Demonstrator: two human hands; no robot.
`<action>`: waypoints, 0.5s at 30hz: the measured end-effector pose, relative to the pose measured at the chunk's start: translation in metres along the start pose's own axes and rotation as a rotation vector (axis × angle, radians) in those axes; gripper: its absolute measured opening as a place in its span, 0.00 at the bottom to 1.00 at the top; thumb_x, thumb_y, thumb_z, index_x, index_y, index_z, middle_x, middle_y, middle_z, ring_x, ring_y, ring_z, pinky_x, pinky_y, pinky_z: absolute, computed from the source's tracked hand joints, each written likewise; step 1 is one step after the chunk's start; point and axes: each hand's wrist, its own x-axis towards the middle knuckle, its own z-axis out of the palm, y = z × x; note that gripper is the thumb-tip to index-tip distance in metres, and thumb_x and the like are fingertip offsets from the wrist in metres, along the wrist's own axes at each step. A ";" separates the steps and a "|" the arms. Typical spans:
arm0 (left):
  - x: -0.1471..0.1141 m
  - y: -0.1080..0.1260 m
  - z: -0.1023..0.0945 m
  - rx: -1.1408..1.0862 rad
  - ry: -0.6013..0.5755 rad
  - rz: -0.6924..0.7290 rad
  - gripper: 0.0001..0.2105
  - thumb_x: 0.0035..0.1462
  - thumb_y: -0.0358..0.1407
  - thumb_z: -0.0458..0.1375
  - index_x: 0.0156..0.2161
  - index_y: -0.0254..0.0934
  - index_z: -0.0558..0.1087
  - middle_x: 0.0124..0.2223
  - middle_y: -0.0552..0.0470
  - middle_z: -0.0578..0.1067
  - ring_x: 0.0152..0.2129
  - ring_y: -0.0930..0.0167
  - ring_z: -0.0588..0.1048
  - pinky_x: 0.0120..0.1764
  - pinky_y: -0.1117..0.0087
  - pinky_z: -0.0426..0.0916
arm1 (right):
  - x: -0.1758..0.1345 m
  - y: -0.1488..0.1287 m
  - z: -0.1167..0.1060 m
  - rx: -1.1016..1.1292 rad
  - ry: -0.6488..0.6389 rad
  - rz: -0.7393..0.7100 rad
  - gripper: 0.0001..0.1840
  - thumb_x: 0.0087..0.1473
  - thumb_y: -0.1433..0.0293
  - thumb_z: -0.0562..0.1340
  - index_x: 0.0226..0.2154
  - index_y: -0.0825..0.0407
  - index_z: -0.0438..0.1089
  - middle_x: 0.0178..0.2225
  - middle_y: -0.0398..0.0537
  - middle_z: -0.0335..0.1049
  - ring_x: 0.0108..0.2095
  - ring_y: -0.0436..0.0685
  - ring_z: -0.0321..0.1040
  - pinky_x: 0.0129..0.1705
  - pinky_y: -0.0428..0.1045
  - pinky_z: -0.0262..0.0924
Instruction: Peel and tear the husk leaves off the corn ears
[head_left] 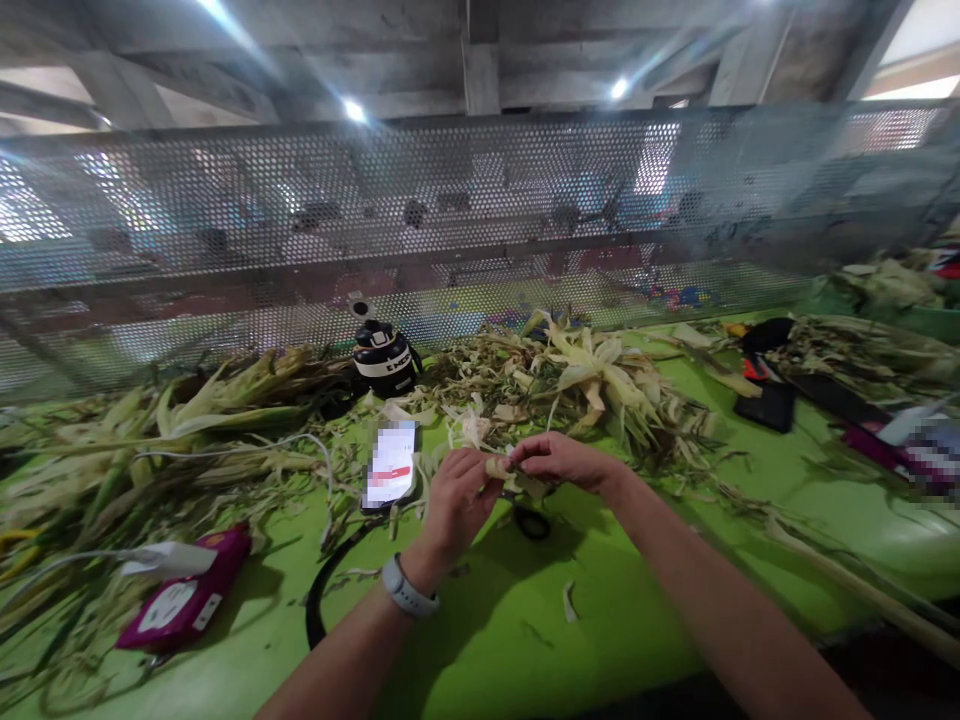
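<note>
A small pale piece of corn husk (497,468) is pinched between my two hands above the green table. My left hand (456,495), with a watch (409,588) on its wrist, has its fingers closed around one end. From the other side the fingertips of my right hand (559,462) grip the same piece. Just beneath them lies a black looped handle (531,523), probably of scissors; the rest is hidden. Left of my left hand lies a phone (391,465) with its screen lit. Behind both hands are loose husk strips (472,425).
Husk heaps (600,375) spread along the back of the green table (510,640), with more corn husks (187,430) at left. A black bottle (384,360) stands by the perforated metal screen (450,230). A purple box (187,595) with a cable sits front left; a dark phone (765,405) lies right.
</note>
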 end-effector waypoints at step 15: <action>-0.002 -0.001 0.000 0.019 -0.008 -0.004 0.05 0.53 0.28 0.57 0.34 0.37 0.75 0.31 0.49 0.78 0.28 0.70 0.73 0.31 0.68 0.67 | -0.001 -0.003 -0.005 -0.047 -0.021 -0.006 0.15 0.42 0.68 0.64 0.36 0.55 0.73 0.23 0.39 0.64 0.20 0.43 0.51 0.22 0.42 0.45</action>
